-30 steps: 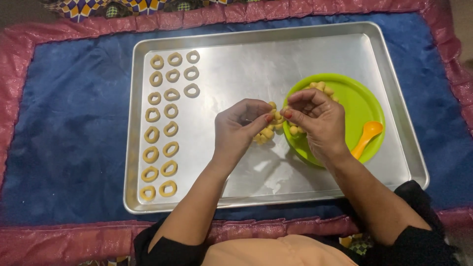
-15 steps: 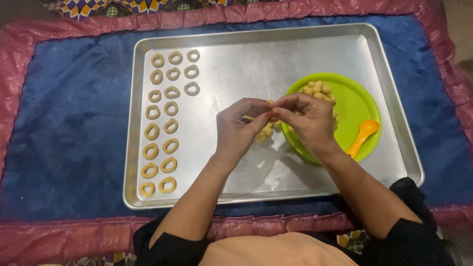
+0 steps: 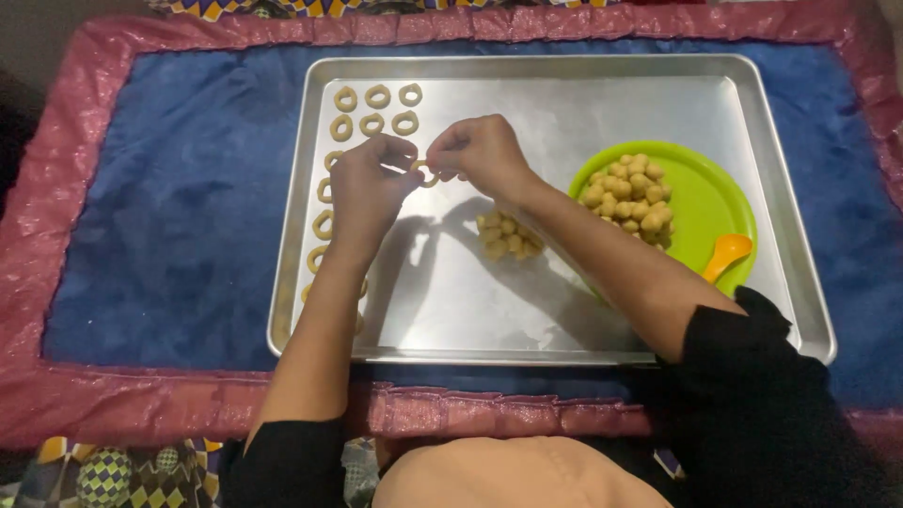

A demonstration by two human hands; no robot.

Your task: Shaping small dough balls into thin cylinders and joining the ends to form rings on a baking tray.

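Observation:
My left hand [image 3: 365,188] and my right hand [image 3: 478,152] meet over the left half of a silver baking tray [image 3: 602,89], both pinching one small tan dough ring [image 3: 425,172] between the fingertips. Just beyond the hands, several finished dough rings [image 3: 374,97] lie in rows along the tray's left side; my left arm hides some of them. A small heap of dough balls [image 3: 508,235] sits on the tray under my right forearm. On the tray's right side stands a green plate [image 3: 705,202] with a bigger pile of dough balls [image 3: 628,193] and an orange spoon [image 3: 726,252].
The tray rests on a blue mat [image 3: 160,207] with a shiny pink border [image 3: 56,179]. A patterned cloth [image 3: 122,470] shows at the near left corner. My black sleeves and lap fill the bottom edge.
Both hands have moved left, away from the green plate and toward the rows of rings, carrying the dough ring. The small heap of dough balls they covered is now exposed.

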